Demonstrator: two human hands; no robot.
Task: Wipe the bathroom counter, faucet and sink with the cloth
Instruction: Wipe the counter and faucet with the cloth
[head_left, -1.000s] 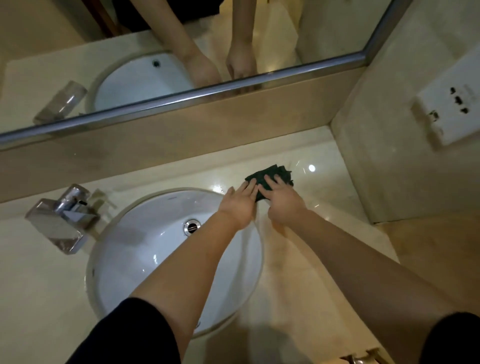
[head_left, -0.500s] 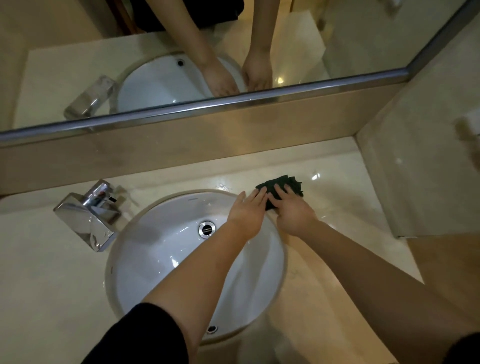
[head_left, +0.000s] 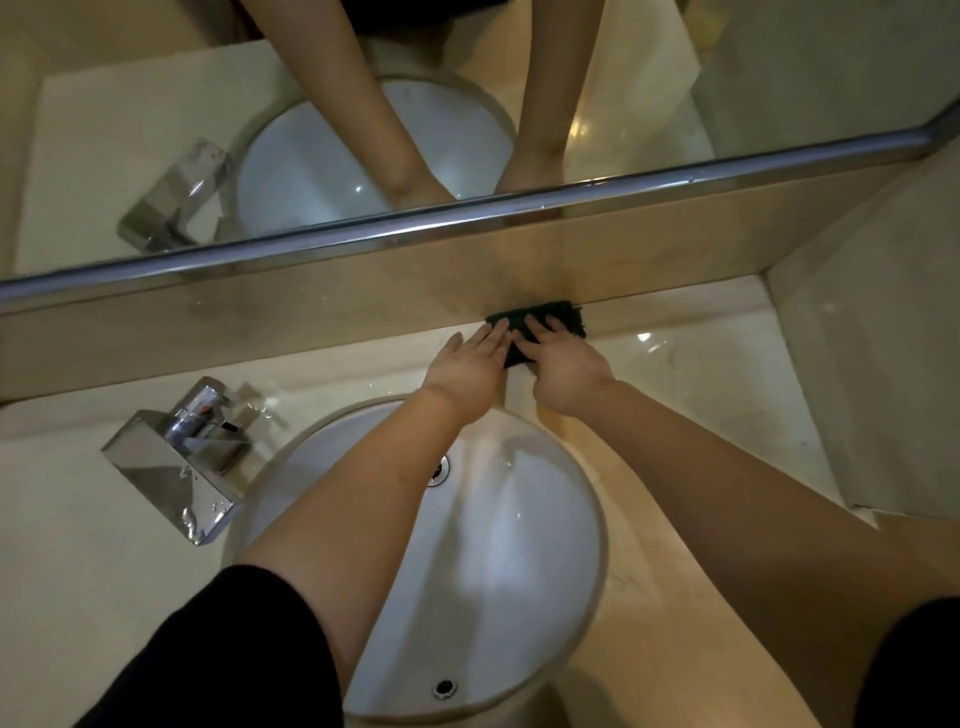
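A squared chrome faucet (head_left: 176, 457) stands left of a white oval sink (head_left: 493, 571) set in a glossy beige stone counter (head_left: 727, 374). Beyond the basin, the left hand (head_left: 467, 369) and right hand (head_left: 561, 374), fingers flat and straight, press a dark green cloth (head_left: 550, 317) down at the foot of the backsplash (head_left: 311, 322).

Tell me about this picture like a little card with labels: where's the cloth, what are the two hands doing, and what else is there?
cloth: dark cloth, flat on the counter, its far edge against the wall strip under the mirror
left hand: left hand, fingers straight, tips pressing on the cloth
right hand: right hand, fingers straight, pressing on the cloth
sink: white round sink, nearer than the hands, under both forearms
drain: drain, partly hidden by the left arm
faucet: shiny metal faucet, left of the sink
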